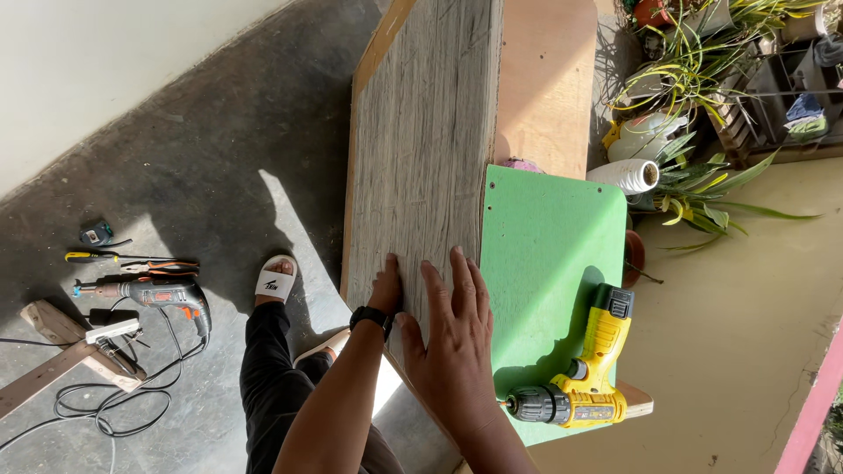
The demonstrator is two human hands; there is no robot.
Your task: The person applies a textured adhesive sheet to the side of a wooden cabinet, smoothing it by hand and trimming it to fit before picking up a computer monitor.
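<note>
Both hands flat on a grey wooden board

Left hand (pixel 386 288) and right hand (pixel 454 338) press open-palmed on the board (pixel 421 167), gripping nothing; its long axis runs away from them. Yellow cordless drill (pixel 580 377) lies on the green panel (pixel 544 263), nearer the right hand.

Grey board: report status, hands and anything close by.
Both hands flat on the grey board, left hand beside right hand, fingers spread, gripping nothing. Board leans over the green panel. Yellow drill lies on the panel by the right hand.
</note>
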